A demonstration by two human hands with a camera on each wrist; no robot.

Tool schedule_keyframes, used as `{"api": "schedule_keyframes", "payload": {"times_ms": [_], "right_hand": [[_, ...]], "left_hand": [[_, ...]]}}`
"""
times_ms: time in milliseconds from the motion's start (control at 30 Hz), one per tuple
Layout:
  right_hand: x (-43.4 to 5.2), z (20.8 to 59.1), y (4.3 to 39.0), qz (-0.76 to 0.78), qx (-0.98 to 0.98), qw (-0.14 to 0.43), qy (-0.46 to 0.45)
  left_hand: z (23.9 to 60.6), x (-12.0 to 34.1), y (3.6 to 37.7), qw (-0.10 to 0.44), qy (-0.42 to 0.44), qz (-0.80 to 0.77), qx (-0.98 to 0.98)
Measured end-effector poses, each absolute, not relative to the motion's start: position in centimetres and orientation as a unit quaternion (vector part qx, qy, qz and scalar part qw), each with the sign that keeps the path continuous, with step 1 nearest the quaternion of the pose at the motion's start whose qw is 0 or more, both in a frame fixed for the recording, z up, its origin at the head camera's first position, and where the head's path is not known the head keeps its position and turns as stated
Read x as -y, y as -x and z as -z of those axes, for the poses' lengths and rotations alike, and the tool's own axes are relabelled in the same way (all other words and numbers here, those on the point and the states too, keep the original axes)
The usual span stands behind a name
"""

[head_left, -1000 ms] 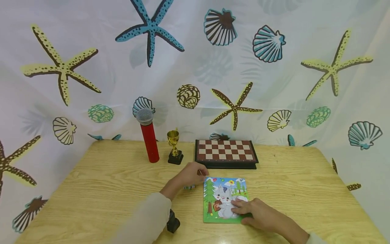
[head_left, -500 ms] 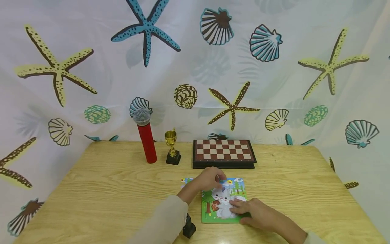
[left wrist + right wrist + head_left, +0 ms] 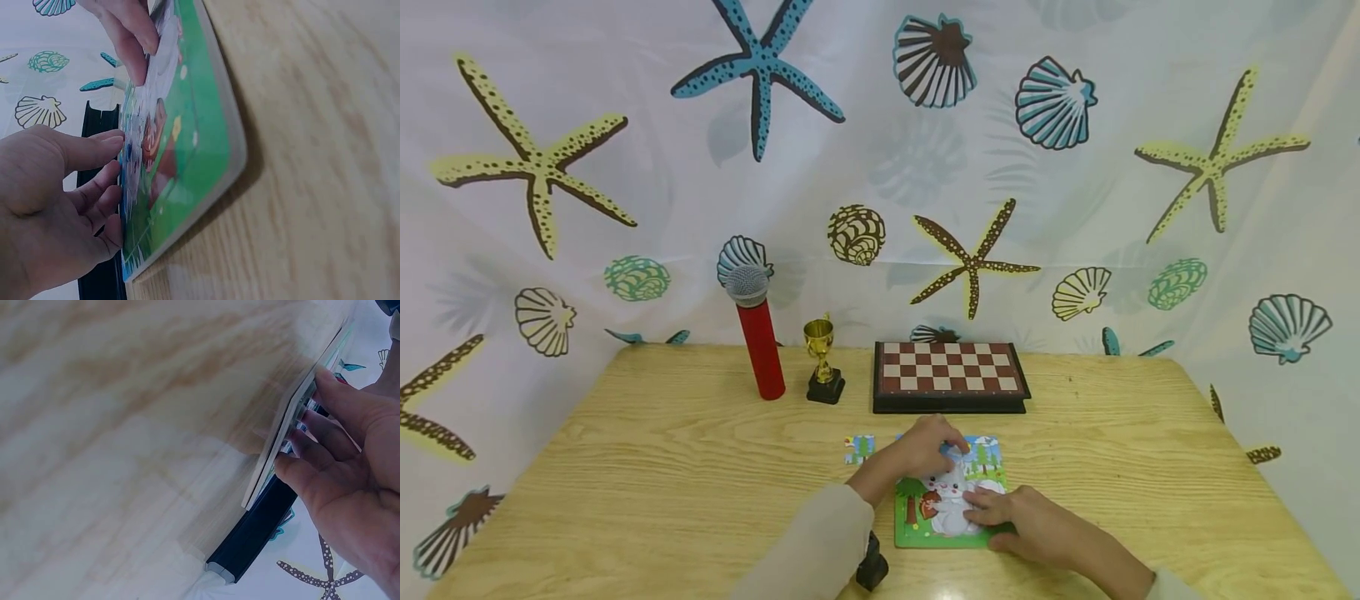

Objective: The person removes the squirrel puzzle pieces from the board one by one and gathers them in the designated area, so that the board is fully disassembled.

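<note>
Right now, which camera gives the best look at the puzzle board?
The head view: the puzzle board lies face-up between both hands, its picture readable. The left wrist view shows it edge-on and blurred; the right wrist view shows only its thin edge.

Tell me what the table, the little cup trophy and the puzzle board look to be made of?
The table looks like pale wood or wood-look laminate: grain lines run across it, with a slight sheen. The trophy looks like shiny gold-coloured plastic or metal on a black base; which one is unclear. The puzzle board seems to be glossy printed cardboard, thin and flat with a pale edge.
</note>
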State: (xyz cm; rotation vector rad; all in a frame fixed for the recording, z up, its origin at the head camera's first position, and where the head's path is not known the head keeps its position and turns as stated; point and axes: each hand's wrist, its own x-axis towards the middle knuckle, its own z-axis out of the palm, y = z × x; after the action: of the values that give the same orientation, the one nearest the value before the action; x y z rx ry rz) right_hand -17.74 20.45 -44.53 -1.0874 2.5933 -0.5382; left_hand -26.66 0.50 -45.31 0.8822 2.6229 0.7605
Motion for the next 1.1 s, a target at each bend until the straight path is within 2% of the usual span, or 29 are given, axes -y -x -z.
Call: {"api": "schedule_keyframes", "payload": {"times_ms": [467, 1100], "right_hand": [[-20.55, 44.66, 17.78, 0.203, -0.892, 0.141, 0.379], [-20.49, 44.69, 17.85, 0.191, -0.893, 0.13, 0.387]], "left_hand": [[45.09, -1.03, 26.39, 0.161, -0.253, -0.263, -0.917], [44.56, -0.42, 26.38, 0.169, -0.252, -0.297, -0.905]]}}
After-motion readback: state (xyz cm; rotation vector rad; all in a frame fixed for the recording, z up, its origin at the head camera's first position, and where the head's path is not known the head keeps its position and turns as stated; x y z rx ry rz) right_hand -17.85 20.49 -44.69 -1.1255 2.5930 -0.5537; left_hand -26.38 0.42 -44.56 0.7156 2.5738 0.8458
